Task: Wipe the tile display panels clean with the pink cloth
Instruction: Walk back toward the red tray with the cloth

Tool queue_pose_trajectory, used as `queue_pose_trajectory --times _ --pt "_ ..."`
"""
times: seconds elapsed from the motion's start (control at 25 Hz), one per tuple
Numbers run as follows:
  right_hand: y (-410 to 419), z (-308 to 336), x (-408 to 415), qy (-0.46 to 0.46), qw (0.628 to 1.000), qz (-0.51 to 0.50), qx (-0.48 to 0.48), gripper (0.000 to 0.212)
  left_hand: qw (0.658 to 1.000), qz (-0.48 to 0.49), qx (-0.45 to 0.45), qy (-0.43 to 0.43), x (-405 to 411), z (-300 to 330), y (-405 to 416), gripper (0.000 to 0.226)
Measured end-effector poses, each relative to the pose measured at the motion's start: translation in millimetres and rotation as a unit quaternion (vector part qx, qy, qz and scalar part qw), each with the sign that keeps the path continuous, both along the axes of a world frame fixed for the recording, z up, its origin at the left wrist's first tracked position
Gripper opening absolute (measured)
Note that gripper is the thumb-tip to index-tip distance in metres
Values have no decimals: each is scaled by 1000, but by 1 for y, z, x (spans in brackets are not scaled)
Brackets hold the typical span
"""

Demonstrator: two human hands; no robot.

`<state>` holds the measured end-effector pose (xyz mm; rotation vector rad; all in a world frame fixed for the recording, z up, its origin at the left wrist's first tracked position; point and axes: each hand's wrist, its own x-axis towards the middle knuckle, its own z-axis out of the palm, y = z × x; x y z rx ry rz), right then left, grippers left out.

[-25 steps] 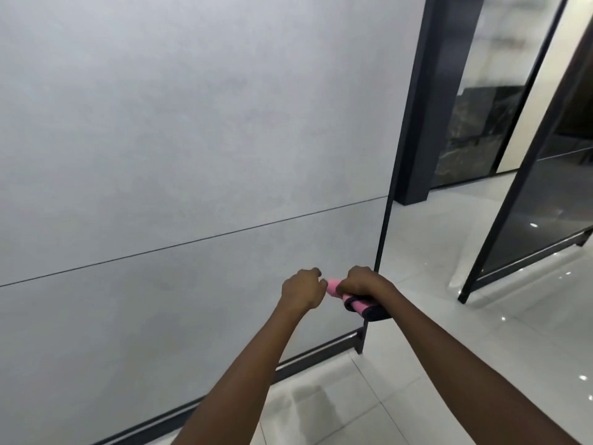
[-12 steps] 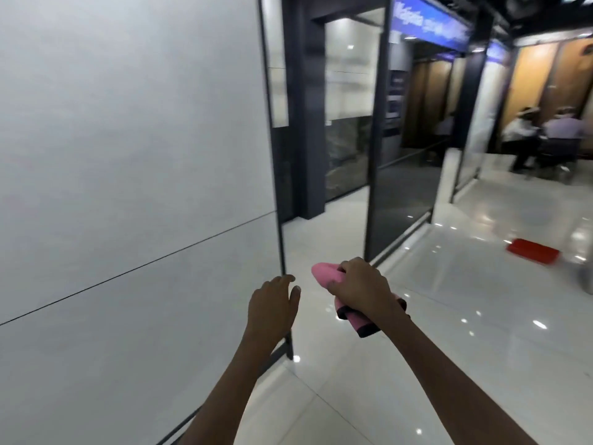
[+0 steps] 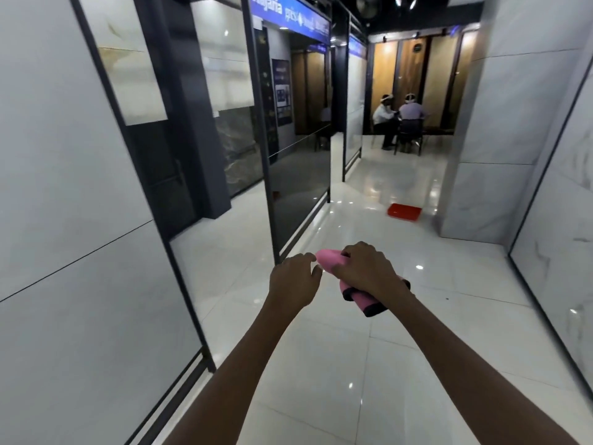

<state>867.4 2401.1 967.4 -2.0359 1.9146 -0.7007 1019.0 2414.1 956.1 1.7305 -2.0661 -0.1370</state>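
At centre frame the right hand (image 3: 365,271) grips the folded pink cloth (image 3: 330,260), the left hand (image 3: 293,279) loosely open beside it; no panel (image 3: 64,220) is being wiped, so wiping likely remains.

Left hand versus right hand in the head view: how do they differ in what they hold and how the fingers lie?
The right hand grips the rolled pink cloth, fingers curled over it; the left hand holds nothing, its fingers loosely bent. The right hand covers the cloth's middle, so pink shows at both ends; the left hand's fingertips only reach toward the cloth's near end, contact unclear. Both are raised over the glossy floor, away from the grey tile panel.
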Motion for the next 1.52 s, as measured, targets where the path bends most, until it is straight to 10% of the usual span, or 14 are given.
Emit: queue_pose_trajectory --times 0.68,1.52 --pt "-302 -10 -208 30 990 -136 -21 27 986 -156 -29 46 -204 -7 -343 41" --pt "-902 -14 -574 51 991 -116 38 25 986 -162 36 32 -560 -14 -947 43"
